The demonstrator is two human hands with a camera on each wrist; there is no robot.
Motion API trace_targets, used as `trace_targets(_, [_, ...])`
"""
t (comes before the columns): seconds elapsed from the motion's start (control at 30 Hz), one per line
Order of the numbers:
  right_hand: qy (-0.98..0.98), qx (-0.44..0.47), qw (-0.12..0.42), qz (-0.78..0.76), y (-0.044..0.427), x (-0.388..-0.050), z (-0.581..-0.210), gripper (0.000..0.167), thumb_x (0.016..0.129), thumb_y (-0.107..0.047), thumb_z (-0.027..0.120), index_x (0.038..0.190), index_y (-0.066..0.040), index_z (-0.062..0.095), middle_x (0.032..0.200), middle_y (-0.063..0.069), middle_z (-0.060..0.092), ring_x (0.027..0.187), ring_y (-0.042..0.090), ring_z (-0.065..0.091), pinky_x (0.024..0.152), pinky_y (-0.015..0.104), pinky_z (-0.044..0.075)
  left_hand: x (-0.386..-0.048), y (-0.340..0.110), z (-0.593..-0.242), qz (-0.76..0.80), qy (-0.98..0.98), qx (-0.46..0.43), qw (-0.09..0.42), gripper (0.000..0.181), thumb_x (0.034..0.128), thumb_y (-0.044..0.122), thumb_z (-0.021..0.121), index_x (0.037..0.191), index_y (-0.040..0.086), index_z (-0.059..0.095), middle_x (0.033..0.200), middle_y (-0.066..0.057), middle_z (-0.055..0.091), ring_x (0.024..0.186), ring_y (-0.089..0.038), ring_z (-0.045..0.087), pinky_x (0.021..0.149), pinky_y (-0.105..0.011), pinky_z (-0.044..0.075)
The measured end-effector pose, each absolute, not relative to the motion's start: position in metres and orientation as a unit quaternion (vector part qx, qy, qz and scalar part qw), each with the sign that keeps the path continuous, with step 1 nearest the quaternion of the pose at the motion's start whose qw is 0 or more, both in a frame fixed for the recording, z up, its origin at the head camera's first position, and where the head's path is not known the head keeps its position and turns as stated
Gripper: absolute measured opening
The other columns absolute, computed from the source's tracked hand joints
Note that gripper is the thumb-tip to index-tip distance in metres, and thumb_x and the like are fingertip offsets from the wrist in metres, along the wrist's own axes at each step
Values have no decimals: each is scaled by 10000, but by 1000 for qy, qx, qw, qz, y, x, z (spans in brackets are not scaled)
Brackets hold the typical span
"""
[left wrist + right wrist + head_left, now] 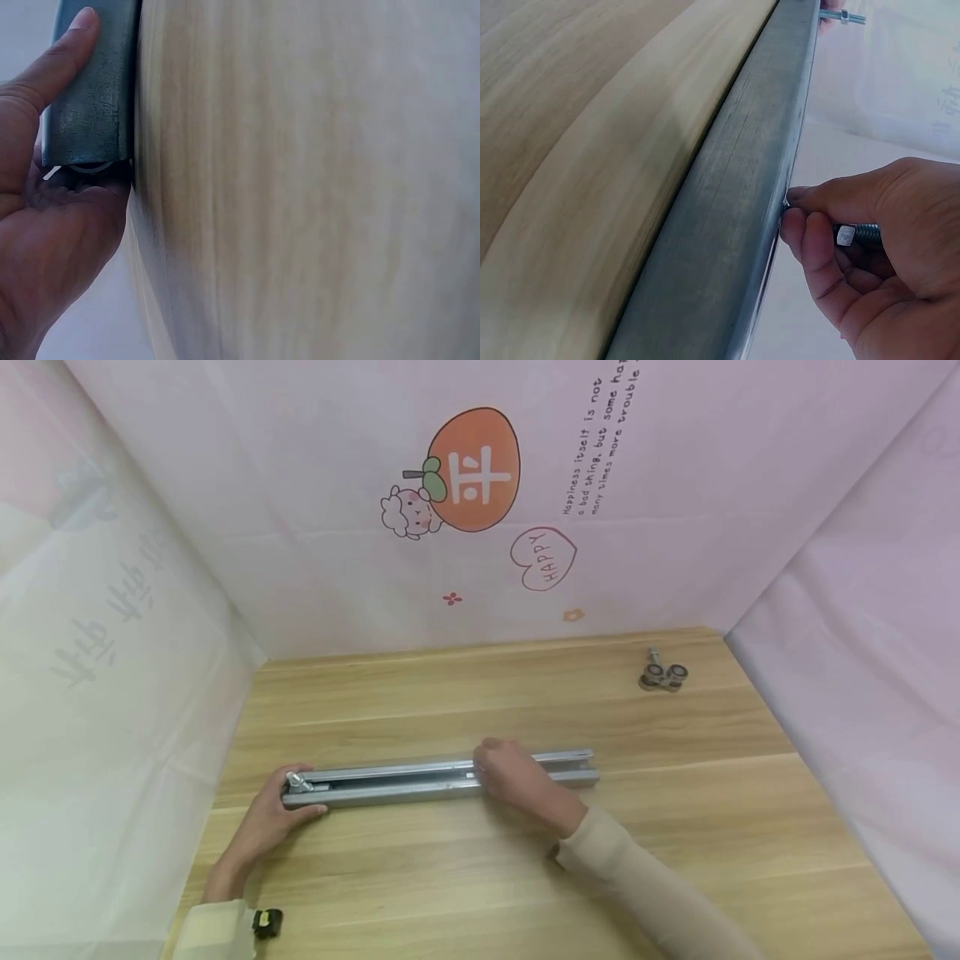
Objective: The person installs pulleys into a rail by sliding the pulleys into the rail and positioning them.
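A long galvanized metal rail point(405, 792) lies across the wooden table with its slot facing up. My left hand point(262, 818) grips its left end, thumb along the near side and other fingers around the end and far side. Beside that hand, a bolt point(297, 782) with a nut sticks up out of the slot. Right of the rail's middle, my right hand point(521, 781) pinches at the slot with thumb and fingers. In the right wrist view a second threaded bolt point(846, 235) with a nut shows within that hand. What it joins inside the rail is hidden.
A metal roller trolley point(662, 678) with a bolt stands at the table's back right. Printed white cloth point(337, 568) hangs behind the table and along both sides. A small black object point(267, 923) is beside the left sleeve.
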State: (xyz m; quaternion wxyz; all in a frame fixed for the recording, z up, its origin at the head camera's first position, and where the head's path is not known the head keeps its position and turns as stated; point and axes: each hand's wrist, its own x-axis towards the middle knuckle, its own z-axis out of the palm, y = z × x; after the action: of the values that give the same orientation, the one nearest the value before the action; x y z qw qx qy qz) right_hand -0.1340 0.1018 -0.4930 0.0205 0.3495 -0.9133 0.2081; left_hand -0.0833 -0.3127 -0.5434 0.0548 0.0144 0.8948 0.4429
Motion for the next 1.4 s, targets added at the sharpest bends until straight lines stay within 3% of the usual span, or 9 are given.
trace_targets(0.47, [-914, 356, 10, 195, 84, -133, -492, 120, 901, 56, 696, 846, -47, 722, 786, 42, 656, 646, 137, 600, 577, 198, 517, -82, -312, -544, 440, 896, 11, 51, 761, 849, 155, 899, 1459, -21, 479, 1407, -287, 576, 1291, -445, 533, 1128, -622, 358])
trace_targets(0.73, [-913, 362, 10, 186, 75, -133, -491, 115, 904, 61, 698, 862, -41, 730, 805, 45, 676, 670, 141, 628, 587, 191, 527, -83, -313, -546, 446, 893, 12, 55, 764, 847, 148, 897, 1461, -18, 474, 1418, -305, 557, 1308, -481, 516, 1141, -674, 334])
trace_targets(1.4, [-905, 382, 23, 185, 60, -133, -494, 140, 915, 73, 675, 845, -45, 703, 781, 28, 633, 624, 104, 555, 544, 164, 468, -84, -315, -547, 453, 890, 12, 59, 780, 844, 137, 899, 1472, -22, 465, 1430, -312, 546, 1324, -490, 500, 1145, -684, 320])
